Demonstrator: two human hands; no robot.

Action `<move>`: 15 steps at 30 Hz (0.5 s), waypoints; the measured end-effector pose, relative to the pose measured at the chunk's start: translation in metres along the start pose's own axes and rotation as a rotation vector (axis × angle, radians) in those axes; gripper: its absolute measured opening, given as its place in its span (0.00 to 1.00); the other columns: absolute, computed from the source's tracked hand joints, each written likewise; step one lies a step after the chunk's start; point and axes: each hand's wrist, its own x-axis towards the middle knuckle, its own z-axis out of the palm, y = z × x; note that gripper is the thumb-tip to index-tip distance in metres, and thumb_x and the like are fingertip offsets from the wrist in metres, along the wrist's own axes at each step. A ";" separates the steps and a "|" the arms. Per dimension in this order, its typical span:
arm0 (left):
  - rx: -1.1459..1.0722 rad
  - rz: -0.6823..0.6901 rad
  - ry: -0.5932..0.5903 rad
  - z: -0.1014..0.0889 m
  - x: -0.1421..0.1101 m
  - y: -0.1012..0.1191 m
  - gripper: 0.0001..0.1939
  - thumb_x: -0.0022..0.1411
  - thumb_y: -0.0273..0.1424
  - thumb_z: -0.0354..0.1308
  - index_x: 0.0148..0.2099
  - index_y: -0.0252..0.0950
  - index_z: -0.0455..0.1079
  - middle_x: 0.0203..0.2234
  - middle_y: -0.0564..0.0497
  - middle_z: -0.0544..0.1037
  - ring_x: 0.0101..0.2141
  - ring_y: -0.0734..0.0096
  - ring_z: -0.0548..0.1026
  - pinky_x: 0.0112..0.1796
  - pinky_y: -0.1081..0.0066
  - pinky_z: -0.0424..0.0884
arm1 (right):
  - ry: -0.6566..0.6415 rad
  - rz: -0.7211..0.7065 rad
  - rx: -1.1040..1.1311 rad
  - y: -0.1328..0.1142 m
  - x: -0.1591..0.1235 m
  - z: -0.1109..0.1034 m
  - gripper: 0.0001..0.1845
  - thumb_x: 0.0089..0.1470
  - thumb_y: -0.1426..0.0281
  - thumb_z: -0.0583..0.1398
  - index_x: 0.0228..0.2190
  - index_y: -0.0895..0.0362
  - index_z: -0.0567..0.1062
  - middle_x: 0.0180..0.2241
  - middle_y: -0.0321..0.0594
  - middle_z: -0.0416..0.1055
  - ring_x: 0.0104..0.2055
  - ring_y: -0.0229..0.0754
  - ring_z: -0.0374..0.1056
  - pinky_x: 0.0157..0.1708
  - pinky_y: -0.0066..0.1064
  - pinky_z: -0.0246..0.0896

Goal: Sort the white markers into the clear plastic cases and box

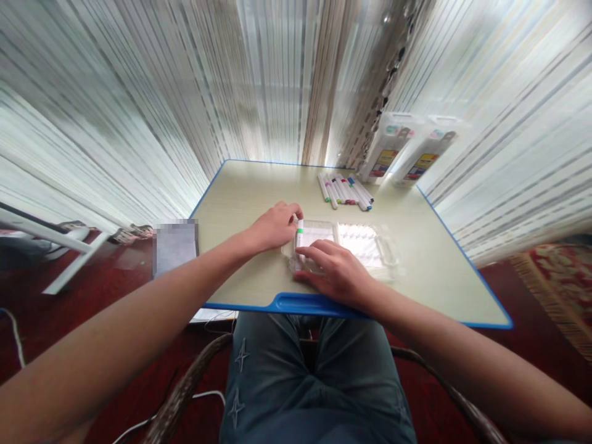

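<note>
Two tall, clear plastic packages (pixel 407 151) stand at the table's far right corner, each with a yellow, red and dark label whose print is too small to read; their contents are unclear. The table (pixel 240 206) has a pale, wood-grain top and a smooth blue rim. Near its front lies an open case (pixel 358 242) of see-through plastic, its right half ridged and glaring with light. At the case's left end is a white marker with a green band (pixel 300 232) — whether inside or just above, I cannot tell. The left hand (pixel 276 226) has its grip pinched on the marker's far end; the right hand's (pixel 341 268) index fingertip meets the near end — whether that grip is closed, I cannot tell. Beyond lies a loose pile of white markers (pixel 345 190) with coloured ends.
</note>
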 end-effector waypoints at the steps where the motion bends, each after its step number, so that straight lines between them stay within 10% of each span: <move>1: 0.005 0.000 0.002 0.000 0.000 0.000 0.17 0.62 0.24 0.50 0.50 0.34 0.75 0.39 0.44 0.78 0.43 0.62 0.76 0.49 0.65 0.71 | 0.000 0.001 -0.002 0.000 0.000 0.000 0.20 0.59 0.63 0.65 0.48 0.64 0.77 0.39 0.52 0.77 0.41 0.51 0.73 0.41 0.42 0.72; 15: 0.250 0.015 0.040 -0.002 -0.003 0.023 0.17 0.66 0.27 0.47 0.52 0.36 0.73 0.48 0.39 0.75 0.44 0.53 0.78 0.44 0.57 0.74 | -0.007 0.008 -0.058 0.009 -0.001 0.001 0.16 0.61 0.64 0.62 0.46 0.61 0.76 0.39 0.50 0.76 0.40 0.51 0.73 0.39 0.39 0.71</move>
